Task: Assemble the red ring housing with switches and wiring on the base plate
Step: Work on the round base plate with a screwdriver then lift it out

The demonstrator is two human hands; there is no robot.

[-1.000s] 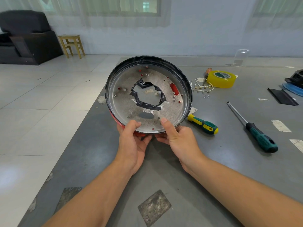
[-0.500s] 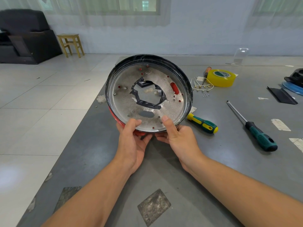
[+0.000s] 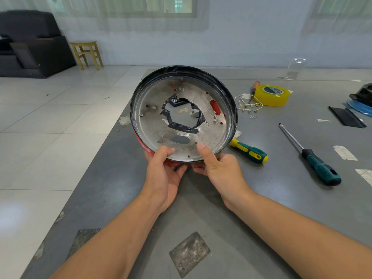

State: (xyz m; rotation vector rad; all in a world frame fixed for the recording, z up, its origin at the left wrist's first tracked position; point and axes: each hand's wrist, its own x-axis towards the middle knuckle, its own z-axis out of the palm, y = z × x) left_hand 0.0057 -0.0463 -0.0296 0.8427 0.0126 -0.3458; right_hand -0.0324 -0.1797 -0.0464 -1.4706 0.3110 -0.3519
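Left hand: bare, no glove, no ring or watch in sight; short, unpainted thumbnail.
Right hand: bare as well, no jewellery; thumbnail short and plain.
Left forearm: uncovered from wrist to the frame's lower edge, no sleeve or cuff showing.
Right forearm: likewise uncovered, no sleeve, strap or band visible.
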